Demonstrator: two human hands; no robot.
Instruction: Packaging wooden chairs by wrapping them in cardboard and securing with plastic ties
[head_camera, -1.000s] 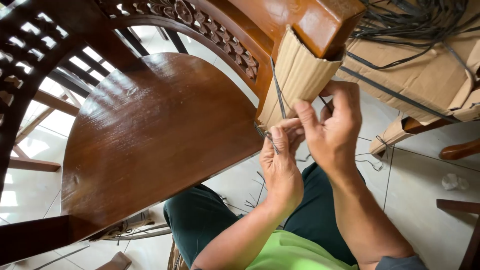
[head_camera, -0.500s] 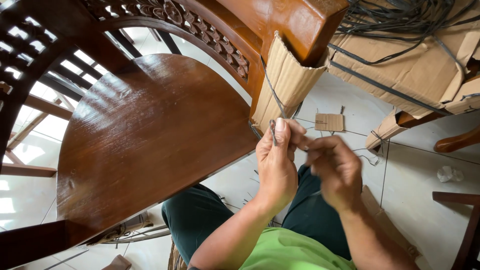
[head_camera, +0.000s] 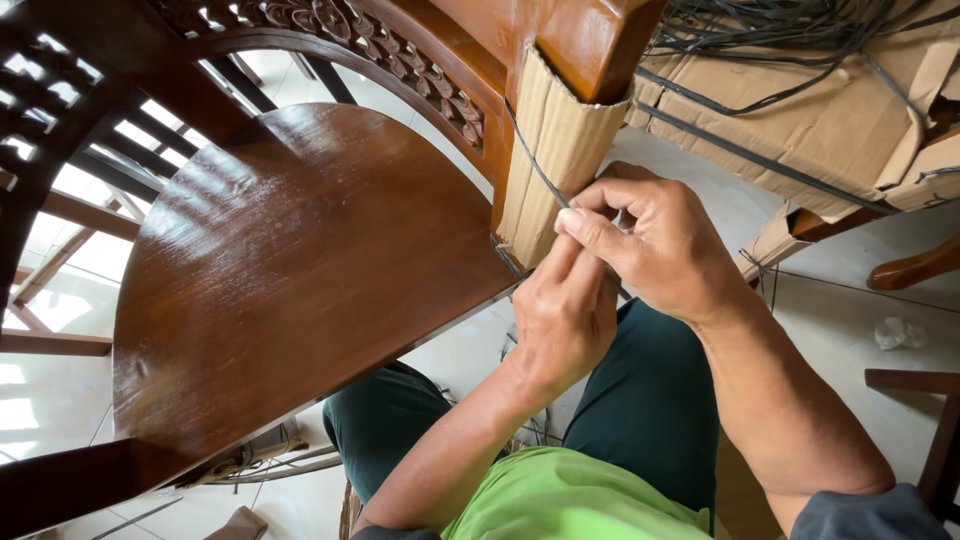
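Observation:
A dark wooden chair (head_camera: 290, 270) stands in front of me, its glossy seat at centre left. One chair leg is wrapped in corrugated cardboard (head_camera: 552, 160), and a thin dark strap (head_camera: 530, 155) runs slantwise over that wrap. My left hand (head_camera: 565, 315) sits at the wrap's lower edge, fingers pinched on the strap where it meets the seat corner. My right hand (head_camera: 655, 240) lies over the left, its fingertips pressed to the cardboard and pinching the same strap.
Cardboard-wrapped furniture (head_camera: 820, 110) with a tangle of dark straps (head_camera: 800, 30) lies at the upper right. A bare wooden leg (head_camera: 915, 265) juts in at right. The floor is pale tile (head_camera: 850, 400). My knees in dark green trousers (head_camera: 650, 400) are below the hands.
My right hand has swung up from below the left hand to the cardboard wrap. Both hands sit closer to the chair leg, and the view has moved nearer.

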